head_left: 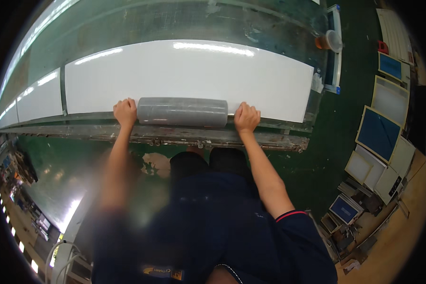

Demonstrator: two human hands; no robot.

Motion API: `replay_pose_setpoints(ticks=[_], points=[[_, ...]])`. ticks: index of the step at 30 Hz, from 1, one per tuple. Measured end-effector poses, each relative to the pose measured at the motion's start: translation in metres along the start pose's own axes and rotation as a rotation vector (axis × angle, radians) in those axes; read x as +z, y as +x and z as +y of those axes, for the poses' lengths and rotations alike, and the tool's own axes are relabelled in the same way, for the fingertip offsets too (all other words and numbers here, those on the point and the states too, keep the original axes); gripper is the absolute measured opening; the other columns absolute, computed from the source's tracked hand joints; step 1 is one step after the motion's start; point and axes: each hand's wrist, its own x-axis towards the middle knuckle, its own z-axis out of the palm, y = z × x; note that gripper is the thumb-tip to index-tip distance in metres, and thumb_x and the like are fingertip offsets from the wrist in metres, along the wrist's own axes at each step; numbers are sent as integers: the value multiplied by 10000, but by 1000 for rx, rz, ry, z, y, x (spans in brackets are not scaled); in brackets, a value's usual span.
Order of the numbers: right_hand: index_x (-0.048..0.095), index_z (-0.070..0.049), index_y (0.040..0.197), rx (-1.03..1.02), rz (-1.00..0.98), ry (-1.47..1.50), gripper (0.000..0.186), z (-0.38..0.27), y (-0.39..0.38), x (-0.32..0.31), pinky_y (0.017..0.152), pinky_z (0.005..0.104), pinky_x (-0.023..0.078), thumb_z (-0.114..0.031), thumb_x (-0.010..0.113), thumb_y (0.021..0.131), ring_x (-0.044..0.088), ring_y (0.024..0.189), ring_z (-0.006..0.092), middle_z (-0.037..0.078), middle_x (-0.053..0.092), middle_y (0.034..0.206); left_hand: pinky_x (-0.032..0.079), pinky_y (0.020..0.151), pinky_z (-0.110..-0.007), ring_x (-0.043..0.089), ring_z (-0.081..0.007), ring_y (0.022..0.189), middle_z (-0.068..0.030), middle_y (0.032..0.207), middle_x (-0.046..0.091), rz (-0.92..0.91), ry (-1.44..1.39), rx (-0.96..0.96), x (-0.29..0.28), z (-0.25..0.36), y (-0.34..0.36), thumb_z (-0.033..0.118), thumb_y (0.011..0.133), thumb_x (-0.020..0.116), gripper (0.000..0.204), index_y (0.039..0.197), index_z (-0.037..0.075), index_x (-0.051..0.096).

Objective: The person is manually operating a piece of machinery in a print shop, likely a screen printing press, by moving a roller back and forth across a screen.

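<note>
A wide grey roller (pixel 182 112) lies along the near edge of a glossy white sheet (pixel 189 71) on the long table. My left hand (pixel 125 112) is closed in a fist at the roller's left end; the handle inside it is hidden. At the other end, a short thin metal rod runs from the roller into my right hand (pixel 246 118), whose fingers are wrapped round it. Both arms reach forward, and the roller lies level between the fists.
More white sheets (pixel 39 97) lie to the left on the green glass-like tabletop (pixel 142 23). A worn metal rail (pixel 184 136) runs along the near edge. At the right table end stands a clear plastic cup (pixel 334 41). Framed screens (pixel 378 133) lean farther right beyond the green floor (pixel 336 113).
</note>
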Motion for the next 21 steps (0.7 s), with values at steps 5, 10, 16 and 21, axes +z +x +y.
replay_pose_setpoints(ticks=[5, 10, 16, 21], points=[[657, -108, 726, -60, -94, 123, 273, 16, -41, -8, 671, 485, 431, -269, 557, 922, 593, 654, 336, 116, 618, 654, 482, 888, -526, 661, -459, 802, -225, 810, 720, -496, 101, -8, -11, -13, -27, 415, 1049, 447, 544, 843, 27, 767], [668, -51, 651, 70, -163, 174, 385, 60, -62, -15, 691, 501, 438, -275, 574, 949, 588, 625, 384, 165, 622, 622, 477, 759, -549, 643, -449, 716, -224, 731, 675, -428, 39, -84, -38, 56, -52, 385, 1066, 438, 559, 772, 6, 726], [656, -19, 632, 200, -299, 134, 427, 158, -47, -74, 697, 516, 433, -263, 568, 971, 590, 641, 410, 191, 623, 635, 490, 730, -557, 645, -458, 707, -228, 699, 658, -571, -149, -10, -8, 156, -50, 370, 1055, 470, 539, 718, 21, 707], [665, -8, 644, 173, -78, -38, 414, 274, -14, -95, 694, 521, 433, -248, 569, 967, 565, 619, 412, 185, 615, 646, 491, 694, -538, 639, -433, 654, -210, 666, 656, -570, -199, 140, 47, 268, -49, 325, 1027, 517, 479, 679, 53, 702]])
